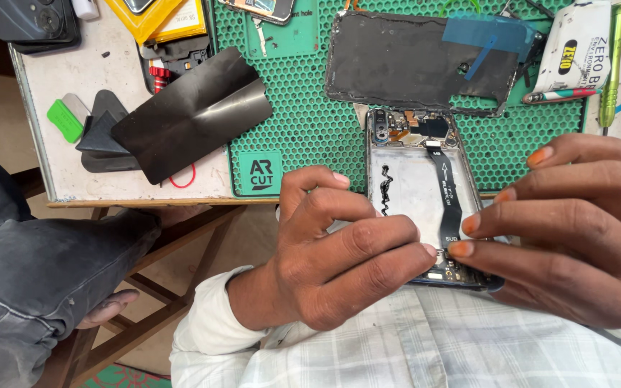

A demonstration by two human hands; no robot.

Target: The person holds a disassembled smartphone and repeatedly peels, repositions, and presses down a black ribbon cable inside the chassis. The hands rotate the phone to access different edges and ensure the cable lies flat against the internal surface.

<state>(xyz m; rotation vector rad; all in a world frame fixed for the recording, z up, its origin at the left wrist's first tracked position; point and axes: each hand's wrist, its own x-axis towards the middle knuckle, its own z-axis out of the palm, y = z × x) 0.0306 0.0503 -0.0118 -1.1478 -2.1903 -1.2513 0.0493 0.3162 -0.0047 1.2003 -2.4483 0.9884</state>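
At the bottom of the frame a pale checked shirt (433, 345) is seen, and just above it the opened phone (418, 187) is held at lower centre, its back cover off, so that a silvery inner plate, a black ribbon cable (448, 194) running down its length and a dark squiggle of adhesive are exposed. The left hand (339, 266) is curled at the phone's lower left edge, its fingers bent inward and their tips pressed at the bottom end of the frame near the cable's foot. The right hand (576, 230) is closed loosely round the phone's right edge, with orange-stained fingertips laid across the lower right corner; whether anything small is pinched between the two hands cannot be told. At the left of the frame a dark grey sleeve (37, 273) of another person is seen, with a hand under the table edge. Further up, a green honeycomb work mat (310, 108) is spread on the table, and the detached dark back panel (418, 61), with a strip of blue tape, is laid on it at upper centre. To the upper left a black glossy sheet (192, 111) and a green plastic pry tool (64, 119) are placed on the pale bench. At the upper right a white tube (576, 47) and a green-handled screwdriver (612, 57) are seen.
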